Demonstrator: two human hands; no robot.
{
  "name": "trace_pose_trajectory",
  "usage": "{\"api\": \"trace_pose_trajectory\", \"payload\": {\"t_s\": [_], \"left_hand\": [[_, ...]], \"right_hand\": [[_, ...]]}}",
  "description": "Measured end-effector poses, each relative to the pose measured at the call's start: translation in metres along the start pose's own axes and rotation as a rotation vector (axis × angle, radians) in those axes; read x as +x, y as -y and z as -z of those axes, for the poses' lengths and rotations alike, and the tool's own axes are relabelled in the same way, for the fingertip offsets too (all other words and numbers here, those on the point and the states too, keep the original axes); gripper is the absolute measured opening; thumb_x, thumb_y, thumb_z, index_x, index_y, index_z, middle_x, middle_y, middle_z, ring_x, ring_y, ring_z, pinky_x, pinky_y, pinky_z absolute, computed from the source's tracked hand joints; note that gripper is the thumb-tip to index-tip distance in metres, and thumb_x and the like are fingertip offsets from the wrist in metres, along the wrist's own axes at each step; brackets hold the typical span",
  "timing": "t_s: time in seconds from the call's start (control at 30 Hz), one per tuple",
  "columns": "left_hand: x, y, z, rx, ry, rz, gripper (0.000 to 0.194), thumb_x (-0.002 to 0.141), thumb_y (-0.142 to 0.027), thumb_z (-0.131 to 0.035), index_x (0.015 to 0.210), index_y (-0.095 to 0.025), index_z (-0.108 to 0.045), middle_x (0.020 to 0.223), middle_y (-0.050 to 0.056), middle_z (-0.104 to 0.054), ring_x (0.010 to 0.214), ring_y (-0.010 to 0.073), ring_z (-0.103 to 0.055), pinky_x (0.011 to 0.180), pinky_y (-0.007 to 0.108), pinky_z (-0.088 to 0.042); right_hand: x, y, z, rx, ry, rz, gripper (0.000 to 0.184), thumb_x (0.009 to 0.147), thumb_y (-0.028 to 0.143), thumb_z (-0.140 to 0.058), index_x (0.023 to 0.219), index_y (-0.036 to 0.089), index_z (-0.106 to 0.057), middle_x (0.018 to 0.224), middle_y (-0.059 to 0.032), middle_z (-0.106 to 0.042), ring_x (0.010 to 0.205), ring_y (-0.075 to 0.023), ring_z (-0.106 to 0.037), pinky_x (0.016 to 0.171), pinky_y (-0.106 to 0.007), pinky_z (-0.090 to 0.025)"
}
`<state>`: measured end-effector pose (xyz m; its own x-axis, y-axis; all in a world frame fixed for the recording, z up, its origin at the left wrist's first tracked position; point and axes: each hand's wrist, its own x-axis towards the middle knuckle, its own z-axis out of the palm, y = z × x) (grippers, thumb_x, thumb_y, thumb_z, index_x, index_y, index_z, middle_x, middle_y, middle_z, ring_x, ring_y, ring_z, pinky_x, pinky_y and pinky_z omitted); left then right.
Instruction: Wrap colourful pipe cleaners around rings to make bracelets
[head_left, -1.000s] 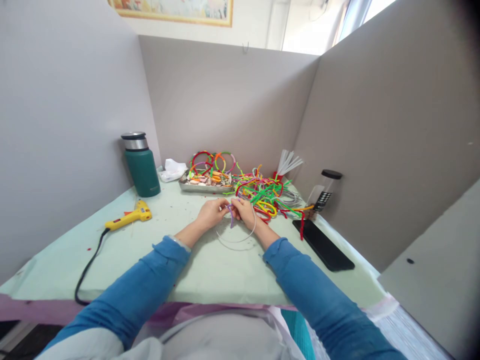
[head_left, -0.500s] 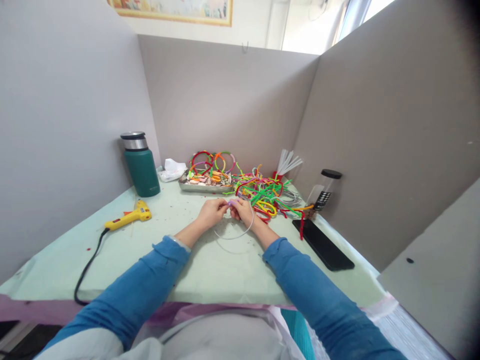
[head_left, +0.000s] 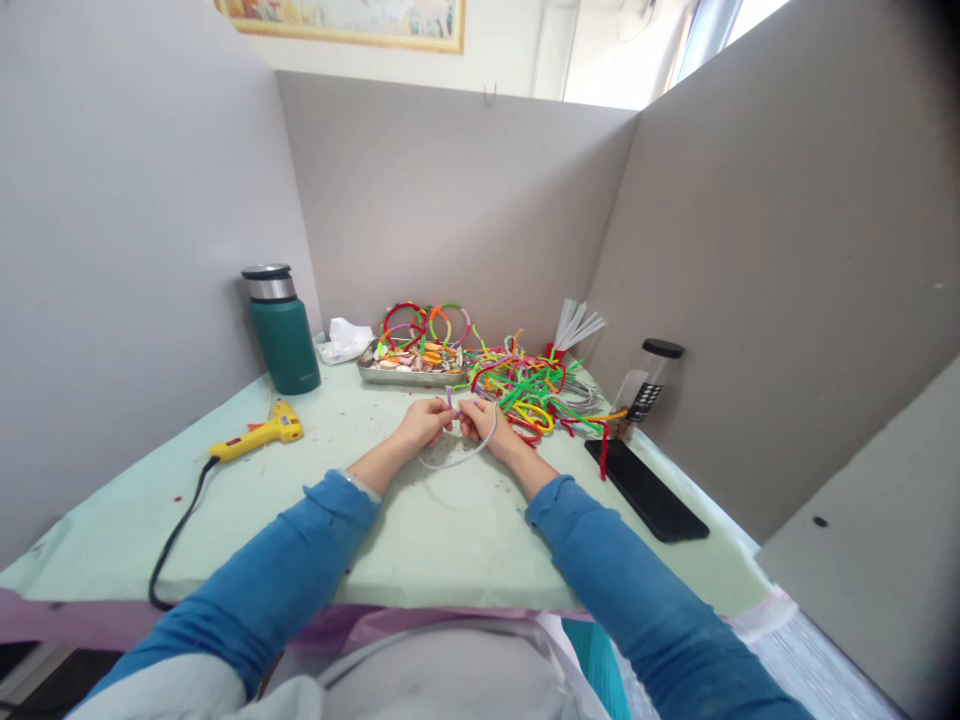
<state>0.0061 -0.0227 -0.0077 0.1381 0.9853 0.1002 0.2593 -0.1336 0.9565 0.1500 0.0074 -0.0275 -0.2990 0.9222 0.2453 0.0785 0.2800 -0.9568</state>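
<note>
My left hand and my right hand meet above the middle of the table, fingertips nearly touching. Between them a short purple pipe cleaner sticks up, pinched by the left fingers. My right hand is closed on a thin whitish-grey band, which curves down and to the left beneath both hands. More purple shows at the right fingertips. Exactly how the pipe cleaner and the band meet is hidden by the fingers. Just beyond my right hand lies a heap of coloured pipe cleaners.
At the left are a yellow glue gun with a black cord and a green bottle. A metal tray of small pieces stands at the back, with wrapped hoops. White sticks, a clear container and a black phone are right.
The purple pipe cleaner now stands up between the fingertips, where before only a small bit showed. The whitish-grey band has shifted slightly left and up. Both hands stay in nearly the same place.
</note>
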Motion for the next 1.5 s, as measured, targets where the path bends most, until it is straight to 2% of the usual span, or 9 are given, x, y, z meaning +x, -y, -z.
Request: {"api": "trace_pose_trajectory", "payload": {"t_s": [0.13,0.33,0.5,0.93,1.23,1.5], "left_hand": [[-0.003,-0.004,0.000,-0.109,0.028,0.053,0.024,0.075,-0.034,-0.060,0.065,-0.016,-0.049,0.041,-0.007,-0.040,0.029,0.0035,-0.028,0.032,0.020,-0.017],[-0.008,-0.011,0.001,-0.198,0.078,0.117,0.024,0.074,-0.034,-0.061,0.067,-0.015,-0.048,0.042,-0.008,-0.037,0.029,0.0027,-0.026,0.033,0.020,-0.014],[-0.008,-0.012,0.002,-0.258,0.108,0.156,0.020,0.074,-0.030,-0.059,0.068,-0.015,-0.048,0.048,-0.006,-0.043,0.030,0.0022,-0.027,0.033,0.020,-0.013],[-0.003,-0.008,0.006,-0.326,0.136,0.188,0.013,0.073,-0.021,-0.053,0.064,-0.015,-0.046,0.047,-0.005,-0.041,0.030,0.0032,-0.027,0.032,0.020,-0.014],[0.000,-0.006,0.007,-0.369,0.094,0.126,0.013,0.070,-0.024,-0.058,0.070,-0.014,-0.050,0.053,-0.004,-0.045,0.031,0.0015,-0.026,0.032,0.018,-0.013],[0.000,-0.005,0.010,-0.444,0.172,0.185,0.011,0.067,-0.020,-0.058,0.066,-0.013,-0.050,0.053,-0.004,-0.045,0.033,0.0018,-0.027,0.033,0.018,-0.015]], "right_hand": [[0.000,-0.002,0.001,-0.023,-0.003,0.018,0.035,0.079,0.047,-0.049,0.062,0.017,-0.052,0.044,0.0024,-0.051,0.036,-0.0070,-0.038,0.037,-0.020,-0.028],[-0.001,-0.001,0.001,-0.021,0.009,0.024,0.034,0.080,0.044,-0.048,0.061,0.017,-0.052,0.044,0.0025,-0.051,0.036,-0.0072,-0.038,0.038,-0.020,-0.029],[-0.002,-0.001,0.001,-0.028,0.029,0.034,0.032,0.080,0.043,-0.048,0.063,0.016,-0.052,0.045,0.0026,-0.052,0.036,-0.0070,-0.039,0.038,-0.019,-0.029],[-0.008,0.010,0.000,-0.038,0.063,0.047,0.033,0.082,0.042,-0.047,0.062,0.016,-0.051,0.045,0.0027,-0.051,0.037,-0.0069,-0.039,0.039,-0.020,-0.029],[-0.010,0.014,0.001,-0.004,0.061,0.045,0.033,0.081,0.045,-0.047,0.065,0.016,-0.051,0.047,0.0028,-0.052,0.037,-0.0070,-0.039,0.038,-0.020,-0.028],[-0.012,0.013,0.003,0.003,0.095,0.085,0.032,0.080,0.044,-0.048,0.065,0.016,-0.051,0.050,0.0027,-0.053,0.038,-0.0063,-0.040,0.040,-0.019,-0.030]]}}
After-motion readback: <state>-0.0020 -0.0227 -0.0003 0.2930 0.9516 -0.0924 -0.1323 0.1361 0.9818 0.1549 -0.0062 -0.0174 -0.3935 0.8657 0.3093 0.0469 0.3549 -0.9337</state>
